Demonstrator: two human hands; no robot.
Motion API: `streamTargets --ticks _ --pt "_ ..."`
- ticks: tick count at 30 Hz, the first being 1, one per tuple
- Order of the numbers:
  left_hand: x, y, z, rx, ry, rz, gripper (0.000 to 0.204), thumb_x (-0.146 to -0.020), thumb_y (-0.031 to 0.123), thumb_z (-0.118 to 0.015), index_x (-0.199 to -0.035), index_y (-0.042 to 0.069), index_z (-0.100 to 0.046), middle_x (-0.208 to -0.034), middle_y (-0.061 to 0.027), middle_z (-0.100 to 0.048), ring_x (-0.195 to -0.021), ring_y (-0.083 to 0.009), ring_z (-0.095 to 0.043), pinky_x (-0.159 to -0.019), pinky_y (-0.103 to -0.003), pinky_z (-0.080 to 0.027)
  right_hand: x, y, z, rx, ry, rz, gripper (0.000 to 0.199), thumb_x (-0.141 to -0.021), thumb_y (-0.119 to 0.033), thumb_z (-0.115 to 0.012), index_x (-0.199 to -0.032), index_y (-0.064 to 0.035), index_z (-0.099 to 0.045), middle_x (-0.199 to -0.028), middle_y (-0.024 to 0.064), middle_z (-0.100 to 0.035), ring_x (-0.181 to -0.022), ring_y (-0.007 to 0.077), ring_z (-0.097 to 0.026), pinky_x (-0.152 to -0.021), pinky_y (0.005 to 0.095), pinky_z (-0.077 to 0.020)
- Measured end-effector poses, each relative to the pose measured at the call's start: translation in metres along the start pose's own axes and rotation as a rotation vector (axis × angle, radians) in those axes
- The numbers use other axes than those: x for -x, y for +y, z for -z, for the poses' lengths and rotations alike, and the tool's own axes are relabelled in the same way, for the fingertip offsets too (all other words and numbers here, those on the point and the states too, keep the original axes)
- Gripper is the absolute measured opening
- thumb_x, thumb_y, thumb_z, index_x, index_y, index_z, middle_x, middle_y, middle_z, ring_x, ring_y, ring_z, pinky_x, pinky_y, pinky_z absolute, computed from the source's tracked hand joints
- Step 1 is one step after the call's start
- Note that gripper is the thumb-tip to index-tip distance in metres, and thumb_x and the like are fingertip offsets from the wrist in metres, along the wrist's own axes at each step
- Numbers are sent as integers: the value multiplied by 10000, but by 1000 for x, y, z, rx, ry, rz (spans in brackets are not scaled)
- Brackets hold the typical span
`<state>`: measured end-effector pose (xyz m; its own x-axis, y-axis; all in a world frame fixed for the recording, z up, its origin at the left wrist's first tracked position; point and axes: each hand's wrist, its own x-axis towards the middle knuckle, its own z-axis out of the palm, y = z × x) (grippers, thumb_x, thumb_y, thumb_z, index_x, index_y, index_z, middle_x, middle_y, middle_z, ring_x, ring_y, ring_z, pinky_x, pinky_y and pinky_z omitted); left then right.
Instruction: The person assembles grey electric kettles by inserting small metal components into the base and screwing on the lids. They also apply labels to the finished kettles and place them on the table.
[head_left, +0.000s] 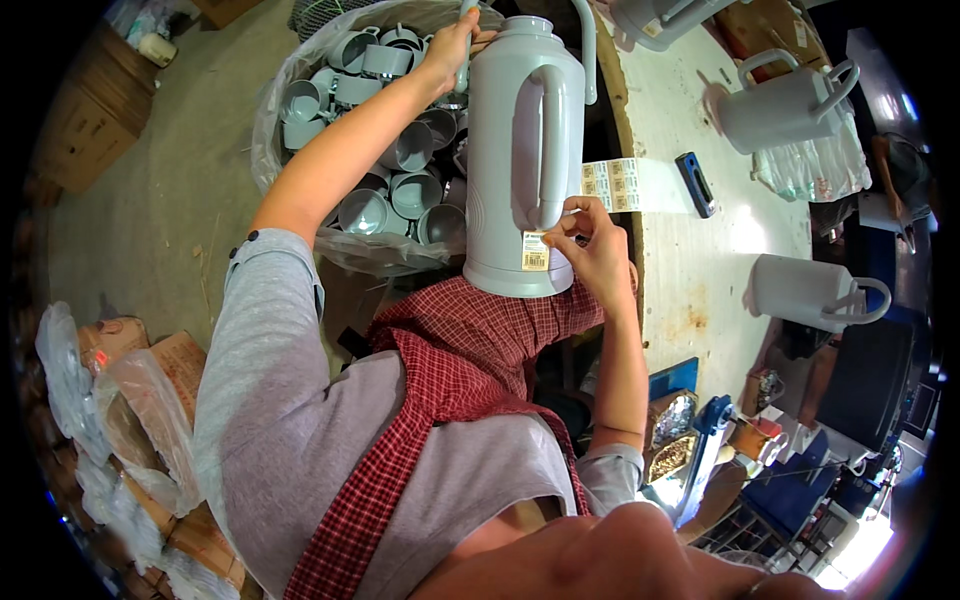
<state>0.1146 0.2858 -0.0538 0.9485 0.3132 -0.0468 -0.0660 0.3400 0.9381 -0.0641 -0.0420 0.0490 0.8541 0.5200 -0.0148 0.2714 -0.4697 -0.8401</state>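
Observation:
A light grey vacuum flask (497, 150) stands tilted over my lap, its side handle facing me. Closed round one arm of its swing handle, beside the neck, is my left hand (455, 48). My right hand (597, 255) is at the lower body, thumb and finger pinched at the edge of a small pale yellow sticker (535, 252). That sticker lies against the flask below the side handle; whether it is fully stuck down I cannot tell. A sheet of similar stickers (612, 184) lies on the table edge, just beyond my right hand.
A plastic-lined container of grey cups (390, 195) is left of the flask. On the white table (690, 270) are a blue-and-black handheld device (694, 185) and more grey flasks (795, 290). Cardboard boxes (90, 130) stand at far left. Plastic-wrapped boxes (150, 400) sit lower left.

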Motion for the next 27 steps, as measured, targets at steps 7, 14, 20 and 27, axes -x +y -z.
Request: streamTargets --ticks 7,14,20,27 --pt "13 16 -8 183 -73 81 376 -965 441 -514 -804 101 -505 -1071 -172 -645 -1005 -224 -642 -796 -328 -546 6 1 -6 79 66 44 377 -761 -27 -749 -1075 -4 -541 -779 90 -695 -754 190 -682 -722 305 -518" --pt "19 15 0 124 -5 60 389 -965 446 -507 -828 83 -508 -1139 -176 -627 -989 -224 -632 -855 -332 -513 21 -3 -20 615 298 463 657 -697 -155 -808 -1271 -28 -515 -1214 168 -597 -1077 268 -585 -921 430 -452" --pt "19 25 -2 129 68 178 432 -957 477 -506 -837 62 -503 -1239 -248 -570 -1149 -287 -566 -970 -411 -463 54 33 -21 720 -43 338 912 -760 -653 -576 -1406 -34 -402 -1455 173 -396 -1394 313 -308 -1118 583 -186" --pt "-59 160 -140 23 -66 -416 413 -979 437 -503 -771 85 -558 -983 -129 -692 -885 -167 -605 -795 -302 -451 39 87 206 359 1022 -70 527 -846 -182 -705 -1312 -16 -523 -1340 181 -534 -1273 319 -477 -1058 391 -352"
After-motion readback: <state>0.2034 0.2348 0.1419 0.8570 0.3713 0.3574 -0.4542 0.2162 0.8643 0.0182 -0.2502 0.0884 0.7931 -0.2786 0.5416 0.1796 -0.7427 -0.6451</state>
